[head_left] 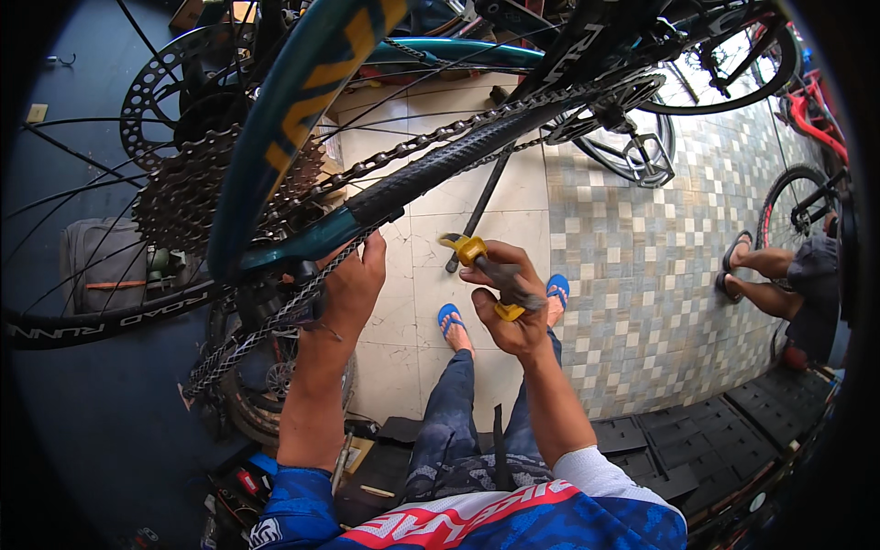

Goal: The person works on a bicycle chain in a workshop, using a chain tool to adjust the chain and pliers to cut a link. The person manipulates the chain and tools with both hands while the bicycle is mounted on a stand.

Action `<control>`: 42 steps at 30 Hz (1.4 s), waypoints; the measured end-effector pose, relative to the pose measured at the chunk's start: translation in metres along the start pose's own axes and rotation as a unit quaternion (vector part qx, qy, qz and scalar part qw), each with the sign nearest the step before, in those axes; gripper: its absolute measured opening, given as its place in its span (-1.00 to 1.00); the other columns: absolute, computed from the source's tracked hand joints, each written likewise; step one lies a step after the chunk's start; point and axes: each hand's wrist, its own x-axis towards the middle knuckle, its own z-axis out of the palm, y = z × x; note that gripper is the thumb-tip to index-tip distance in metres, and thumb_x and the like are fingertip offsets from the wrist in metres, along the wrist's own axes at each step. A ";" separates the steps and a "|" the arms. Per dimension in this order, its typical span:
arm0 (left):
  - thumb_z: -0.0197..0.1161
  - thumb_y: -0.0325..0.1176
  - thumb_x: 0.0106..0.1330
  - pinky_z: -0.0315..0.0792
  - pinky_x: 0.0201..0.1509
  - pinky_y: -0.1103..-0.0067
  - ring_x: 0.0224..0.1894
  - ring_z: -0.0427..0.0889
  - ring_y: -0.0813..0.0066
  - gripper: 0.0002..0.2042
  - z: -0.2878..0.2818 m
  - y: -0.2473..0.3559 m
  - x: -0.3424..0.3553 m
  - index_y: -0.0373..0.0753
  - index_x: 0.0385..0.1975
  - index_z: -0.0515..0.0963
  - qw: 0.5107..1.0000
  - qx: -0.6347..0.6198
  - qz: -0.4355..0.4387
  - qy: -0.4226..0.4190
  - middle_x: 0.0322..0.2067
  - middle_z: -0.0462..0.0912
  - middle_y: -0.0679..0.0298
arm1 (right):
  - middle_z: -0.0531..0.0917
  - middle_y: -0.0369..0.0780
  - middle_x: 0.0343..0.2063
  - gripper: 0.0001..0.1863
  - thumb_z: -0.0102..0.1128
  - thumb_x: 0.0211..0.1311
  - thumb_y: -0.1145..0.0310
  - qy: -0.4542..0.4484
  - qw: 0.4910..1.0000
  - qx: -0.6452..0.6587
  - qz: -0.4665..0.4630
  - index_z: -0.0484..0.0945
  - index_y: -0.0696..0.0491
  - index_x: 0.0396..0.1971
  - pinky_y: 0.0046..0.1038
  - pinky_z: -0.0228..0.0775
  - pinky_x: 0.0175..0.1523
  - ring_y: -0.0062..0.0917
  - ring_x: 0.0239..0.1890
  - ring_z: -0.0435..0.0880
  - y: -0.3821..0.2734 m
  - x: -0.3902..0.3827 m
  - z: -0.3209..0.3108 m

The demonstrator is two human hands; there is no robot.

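Observation:
My left hand has its fingers curled beside the lower run of the bicycle chain, close to the rear derailleur; what they grip is hidden. Above them runs the teal and black chainstay, with the rusty-brown cassette and disc rotor at upper left. In my right hand is a yellow and grey hand tool, its yellow head pointing up and left, away from the chain.
The crankset hangs above a black pole. A seated person's legs and a red bicycle are at right. Black cases line the lower right, a grey bag lies at left, and my sandalled feet stand on tiles.

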 end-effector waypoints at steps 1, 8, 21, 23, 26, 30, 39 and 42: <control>0.32 -0.39 0.39 0.34 -0.52 0.43 -0.66 0.46 0.37 -0.84 0.000 0.001 -0.001 -0.35 -0.39 0.67 1.000 0.000 -0.016 -0.006 -0.64 0.53 0.13 | 0.56 -0.05 0.15 -0.70 0.16 0.22 0.67 0.005 0.999 0.034 -0.004 0.72 0.14 -0.08 -0.29 0.58 0.19 -0.31 0.08 0.72 0.002 0.002 0.004; 0.33 -0.40 0.38 0.40 -0.48 0.39 -0.63 0.52 0.23 -0.87 -0.009 0.011 -0.006 -0.35 -0.33 0.66 0.999 -0.031 -0.023 -0.032 -0.59 0.57 0.07 | 0.61 0.10 0.11 -0.78 0.08 0.32 0.66 0.016 0.996 0.042 -0.077 0.66 0.19 -0.13 -0.23 0.66 0.15 -0.13 0.13 0.70 0.007 0.018 0.034; 0.36 -0.43 0.32 0.56 -0.34 0.35 -0.41 0.72 0.08 -0.93 -0.027 0.026 -0.009 -0.29 -0.33 0.66 0.999 -0.014 0.027 -0.040 -0.42 0.71 0.09 | 0.51 -0.21 -0.21 -0.70 0.09 0.05 0.75 0.007 0.999 -0.032 0.040 0.58 0.15 -0.21 -0.44 0.52 -0.02 -0.40 -0.12 0.59 0.019 0.033 0.073; 0.37 -0.43 0.31 0.56 -0.35 0.35 -0.42 0.72 0.09 -0.93 -0.029 0.026 -0.010 -0.28 -0.34 0.66 0.998 -0.031 0.038 -0.027 -0.43 0.71 0.10 | 0.50 -0.22 -0.20 -0.69 0.11 0.03 0.73 0.004 0.998 -0.038 0.059 0.59 0.15 -0.19 -0.43 0.51 -0.02 -0.43 -0.14 0.52 0.025 0.030 0.073; 0.37 -0.44 0.31 0.56 -0.36 0.35 -0.45 0.71 0.11 -0.93 -0.028 0.024 -0.012 -0.29 -0.35 0.65 0.998 -0.026 0.041 -0.026 -0.45 0.70 0.11 | 0.49 -0.19 -0.15 -0.67 0.12 0.03 0.71 -0.002 0.998 -0.061 0.029 0.61 0.14 -0.17 -0.38 0.50 0.03 -0.40 -0.13 0.51 0.037 0.027 0.073; 0.38 -0.38 0.29 0.54 -0.27 0.40 -0.40 0.69 0.23 -0.93 -0.021 0.021 -0.017 -0.20 -0.33 0.66 0.998 0.003 0.019 -0.061 -0.42 0.67 0.24 | 0.49 -0.09 0.02 -0.63 0.17 0.05 0.68 -0.013 0.993 -0.119 0.016 0.65 0.12 -0.10 -0.34 0.45 0.18 -0.27 0.11 0.51 0.054 0.027 0.074; 0.42 -0.36 0.25 0.54 -0.19 0.36 -0.35 0.70 0.28 -0.85 -0.016 0.013 -0.024 -0.15 -0.22 0.64 0.998 0.018 0.064 -0.015 -0.42 0.66 0.24 | 0.53 -0.13 0.20 -0.65 0.14 0.20 0.69 -0.047 0.975 0.089 0.197 0.56 0.19 0.01 -0.49 0.37 0.23 -0.52 0.16 0.54 0.064 0.014 0.081; 0.46 -0.34 0.22 0.48 0.11 0.30 -0.16 0.64 0.44 -0.60 -0.015 0.006 -0.029 -0.04 0.04 0.53 0.993 0.049 0.107 -0.005 -0.25 0.57 0.42 | 0.58 -0.22 0.08 -0.67 0.11 0.20 0.69 -0.028 0.969 0.100 0.223 0.54 0.19 -0.02 -0.50 0.39 0.20 -0.57 0.08 0.57 0.065 0.013 0.079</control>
